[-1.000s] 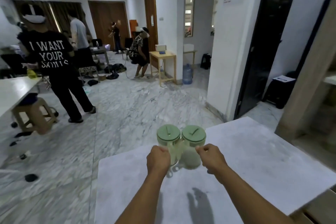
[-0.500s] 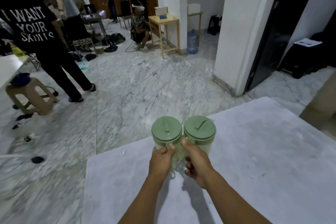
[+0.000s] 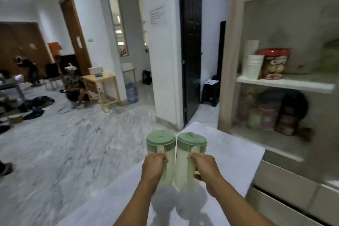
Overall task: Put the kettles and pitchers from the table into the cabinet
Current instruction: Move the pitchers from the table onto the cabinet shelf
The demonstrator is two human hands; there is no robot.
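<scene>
Two pale pitchers with green lids hang side by side above the white table (image 3: pixel 238 154). My left hand (image 3: pixel 153 166) grips the handle of the left pitcher (image 3: pixel 161 152). My right hand (image 3: pixel 205 168) grips the handle of the right pitcher (image 3: pixel 190 154). Both pitchers are upright, lifted off the tabletop, with their shadows below them. The open cabinet (image 3: pixel 286 83) with shelves stands to the right of the table.
The cabinet's upper shelf holds stacked white cups (image 3: pixel 252 66) and a red-lidded snack tub (image 3: pixel 274 63); jars and a dark bag sit on the lower shelf. Drawers lie below. A pillar (image 3: pixel 161 51) and dark door stand ahead. People sit and stand at far left.
Both pitchers have risen off the table in my hands. My view has turned right, bringing the cabinet into sight and the standing person out of it.
</scene>
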